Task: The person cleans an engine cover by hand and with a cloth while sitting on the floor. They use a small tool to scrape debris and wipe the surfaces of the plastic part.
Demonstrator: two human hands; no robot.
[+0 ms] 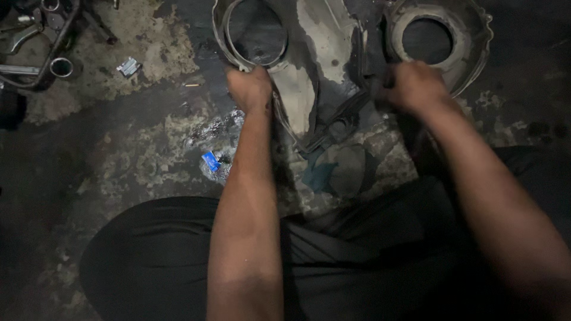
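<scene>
Your dark-trousered lap (196,255) fills the bottom of the view, and both bare forearms run up from it toward the work on the floor (119,154). Just past your knees the stained, patchy concrete carries a small blue scrap (210,160) lying on a wet, shiny patch, near your left forearm. Beyond that, your left hand (250,88) is curled into a fist, clamped on the lower rim of the left round opening of a large grey metal cover (315,65) that lies flat on the floor. Your right hand (413,86) is blurred; its fingers look drawn together over the dark edge of the same cover, just below the right round opening, but you cannot tell exactly what it grips. The cover spans the space between your two hands and reaches up to the top edge of the view, its left ring (256,32) dark inside and its right ring (437,38) paler around the rim. Far off to the upper left, well apart from your hands, sit a small crumpled wrapper (128,66) and a cluster of metal parts (41,41), including a short shiny ring.
</scene>
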